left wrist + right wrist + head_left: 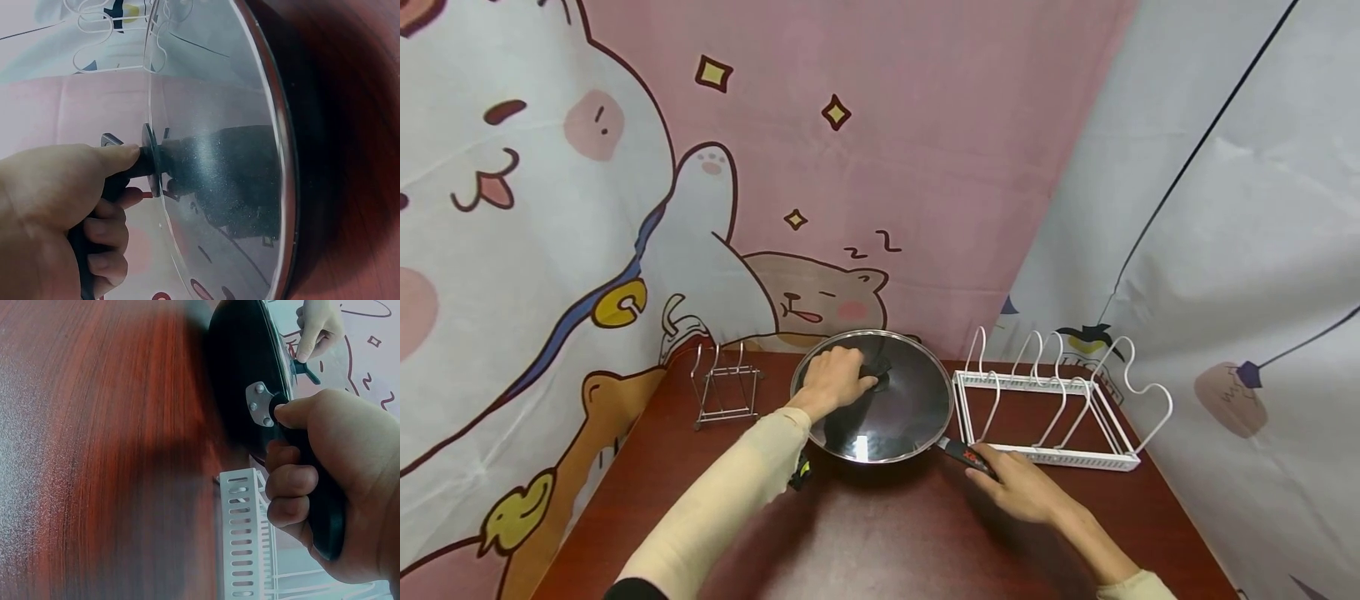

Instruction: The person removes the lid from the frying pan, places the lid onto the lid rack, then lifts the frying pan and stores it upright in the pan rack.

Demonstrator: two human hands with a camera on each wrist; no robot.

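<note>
A glass lid (917,400) with a metal rim sits on a black frying pan (234,369) at the middle back of the table. My left hand (833,379) holds the lid's black knob (145,164), thumb over its base and fingers curled beneath the grip in the left wrist view. Lower right, my right hand (1022,487) grips the pan's black handle (312,487), its thumb lying near the riveted bracket (259,403). The lid lies level across the pan's mouth, and the pan's inside looks dark through the glass.
A white rack (1045,457) with tall wire loops stands right of the pan, close to the right hand. A small metal wire rack (726,414) is at the left back. Printed cloth (955,167) hangs behind the reddish-brown table (880,533).
</note>
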